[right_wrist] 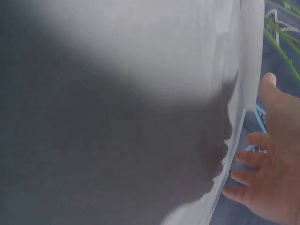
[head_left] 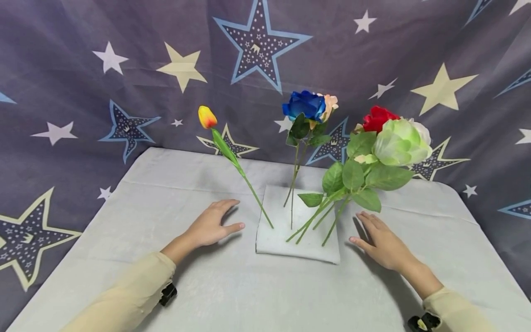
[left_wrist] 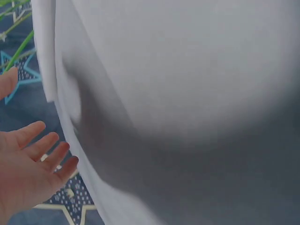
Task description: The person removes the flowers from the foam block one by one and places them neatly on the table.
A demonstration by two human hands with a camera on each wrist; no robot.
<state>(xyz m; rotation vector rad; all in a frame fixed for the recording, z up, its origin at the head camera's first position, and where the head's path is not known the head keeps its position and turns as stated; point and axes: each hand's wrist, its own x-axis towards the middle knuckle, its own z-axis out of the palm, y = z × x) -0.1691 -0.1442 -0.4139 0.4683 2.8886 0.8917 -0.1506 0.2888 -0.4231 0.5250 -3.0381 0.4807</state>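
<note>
A white rectangular pad [head_left: 269, 242] lies mid-table with several artificial flowers standing over it, stem ends at its top. A yellow-orange tulip [head_left: 207, 117] leans left; a blue rose [head_left: 304, 107] and a peach flower [head_left: 330, 106] stand at the back. On the right, a red rose [head_left: 378, 118] and a large pale green bloom [head_left: 401, 144] lean outward above broad leaves. Left of the pad, my left hand [head_left: 210, 226] holds nothing, fingers extended and thumb apart. My right hand [head_left: 383, 242] is likewise empty on the pad's right. Green stems [left_wrist: 21, 49] show in the left wrist view.
A pale cloth covers the table [head_left: 232, 295]. Behind it hangs a dark star-patterned curtain [head_left: 141, 92]. Both sleeved forearms reach in from the front, each with a black device [head_left: 168, 294] under the wrist.
</note>
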